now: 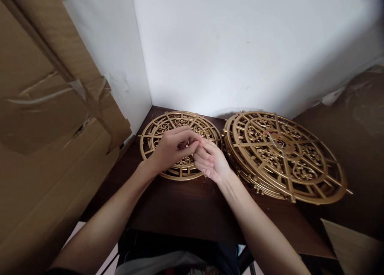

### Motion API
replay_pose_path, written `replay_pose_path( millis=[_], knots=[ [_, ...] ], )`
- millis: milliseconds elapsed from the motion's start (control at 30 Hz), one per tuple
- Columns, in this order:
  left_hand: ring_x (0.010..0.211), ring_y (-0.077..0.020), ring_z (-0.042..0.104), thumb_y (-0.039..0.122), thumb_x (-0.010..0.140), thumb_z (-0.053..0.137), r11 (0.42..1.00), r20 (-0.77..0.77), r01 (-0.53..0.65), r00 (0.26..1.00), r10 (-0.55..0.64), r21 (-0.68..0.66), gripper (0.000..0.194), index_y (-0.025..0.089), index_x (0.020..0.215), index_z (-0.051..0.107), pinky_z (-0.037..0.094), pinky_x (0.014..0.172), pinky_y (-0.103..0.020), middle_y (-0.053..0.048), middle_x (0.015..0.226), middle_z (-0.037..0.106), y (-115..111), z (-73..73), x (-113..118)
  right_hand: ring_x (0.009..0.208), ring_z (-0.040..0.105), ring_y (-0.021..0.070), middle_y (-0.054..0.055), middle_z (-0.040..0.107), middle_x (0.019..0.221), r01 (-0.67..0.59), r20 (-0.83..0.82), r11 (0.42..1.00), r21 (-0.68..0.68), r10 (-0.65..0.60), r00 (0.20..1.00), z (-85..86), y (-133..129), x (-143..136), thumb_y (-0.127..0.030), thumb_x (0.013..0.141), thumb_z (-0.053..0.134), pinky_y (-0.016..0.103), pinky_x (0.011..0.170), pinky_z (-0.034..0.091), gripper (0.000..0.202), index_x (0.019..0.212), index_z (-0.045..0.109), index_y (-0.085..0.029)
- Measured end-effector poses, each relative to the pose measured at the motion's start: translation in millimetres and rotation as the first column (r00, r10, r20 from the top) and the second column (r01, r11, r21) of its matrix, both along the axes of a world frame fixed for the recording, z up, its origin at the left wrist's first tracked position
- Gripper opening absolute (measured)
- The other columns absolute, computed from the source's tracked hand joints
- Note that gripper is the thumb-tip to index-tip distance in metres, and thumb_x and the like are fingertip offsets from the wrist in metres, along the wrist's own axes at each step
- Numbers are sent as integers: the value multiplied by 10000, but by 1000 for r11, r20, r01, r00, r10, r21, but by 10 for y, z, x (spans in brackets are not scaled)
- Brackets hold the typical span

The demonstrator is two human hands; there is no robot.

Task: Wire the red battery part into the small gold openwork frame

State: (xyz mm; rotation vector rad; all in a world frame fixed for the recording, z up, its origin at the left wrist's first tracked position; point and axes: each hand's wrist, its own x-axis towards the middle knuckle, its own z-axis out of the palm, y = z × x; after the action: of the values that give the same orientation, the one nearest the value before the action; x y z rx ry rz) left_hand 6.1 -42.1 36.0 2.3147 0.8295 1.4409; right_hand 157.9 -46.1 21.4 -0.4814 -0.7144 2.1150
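My left hand (179, 145) and my right hand (210, 159) meet fingertip to fingertip above a round gold openwork frame (181, 175) with scroll ornaments. Both are closed in a pinch. Whatever they grip between the fingertips is too small or hidden to name. The frame lies flat on the dark wooden table (183, 211), its middle partly covered by my hands. Beside my right hand leans a stack of similar gold frames (288, 147). Thin coloured wires (274, 138) show at the centre of the top one.
A white wall (234, 51) rises behind the table. Large taped cardboard (39, 107) stands close on the left, and more brown cardboard (360, 127) borders the right. The stack's lower right edge overhangs toward the right.
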Motion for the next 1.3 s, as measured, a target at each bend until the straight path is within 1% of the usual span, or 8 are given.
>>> replay_pose_path(
  millis=[200,433,633,833,967,1067,1200,1300],
  knots=[
    [617,-82,483,95,876,529,998,-76,1,997,4,63,138,158,896,650,412,582,-216,0,731,570,19,-20,-8,283,106,41,-115,257,352,-32,-16,997,-65,31,999,-30,39,18,-126,976,301,94,266,180,365,677,509,-152],
    [685,-107,531,98,899,487,999,-119,-14,993,19,43,159,163,869,628,447,646,-245,-20,769,595,32,-29,-11,292,127,33,-122,264,370,-79,-16,992,-98,78,997,-34,50,30,-139,965,388,95,270,168,296,695,508,-155],
    [715,-115,562,148,901,527,999,-15,4,1000,-5,-42,132,167,904,657,455,654,-252,-28,803,632,12,-4,2,309,66,51,-130,193,387,-137,-38,982,-130,133,990,-11,58,78,-203,1008,316,104,270,150,355,683,458,-180],
    [635,-92,505,178,856,617,996,57,41,998,-36,-80,166,205,1005,683,395,529,-213,-11,799,590,-8,-39,31,327,31,68,-129,158,382,-103,-87,988,-113,93,992,-19,46,93,-216,1018,276,107,277,147,373,682,436,-192],
    [611,-83,481,167,841,639,996,77,61,995,-57,-59,132,207,956,690,379,515,-208,-10,798,586,-7,-37,33,317,53,62,-121,162,368,-100,-119,980,-174,80,990,-15,32,72,-241,1030,242,107,268,134,441,633,426,-185],
    [589,-77,462,181,855,624,996,66,64,996,-60,-56,102,205,929,690,376,512,-208,-14,801,593,-12,-12,33,309,74,59,-120,174,370,-95,-100,976,-195,76,992,-19,32,70,-255,1031,265,108,266,146,438,641,450,-178],
    [594,-85,463,203,857,623,994,54,75,996,-71,-76,65,189,895,674,374,514,-214,-19,791,588,-19,10,32,298,79,57,-123,178,365,-104,-100,976,-190,86,991,-18,39,72,-276,1033,277,112,266,165,433,650,453,-179],
    [641,-102,494,215,844,637,991,55,96,994,-91,-99,51,183,883,648,403,554,-227,-19,792,579,-13,10,26,286,77,55,-127,170,354,-111,-92,978,-175,96,991,3,37,62,-284,1036,269,112,267,167,437,650,450,-181]
  ],
)
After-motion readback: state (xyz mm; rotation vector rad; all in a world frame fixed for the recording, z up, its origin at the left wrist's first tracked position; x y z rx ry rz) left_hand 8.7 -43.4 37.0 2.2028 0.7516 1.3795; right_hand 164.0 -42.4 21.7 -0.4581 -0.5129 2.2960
